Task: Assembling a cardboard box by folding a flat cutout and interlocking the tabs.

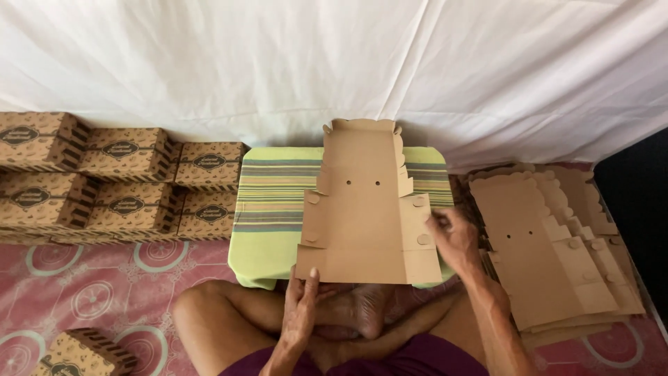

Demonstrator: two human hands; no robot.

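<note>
- Left hand (300,306) fingers pinch the near edge of the flat cardboard blank (362,209); a thin grip could slip.
- Right hand (454,237) fingers close on its right flap; uneven pull may crease it.
- Blank overhangs the striped cushion (271,202); it could slide.
</note>
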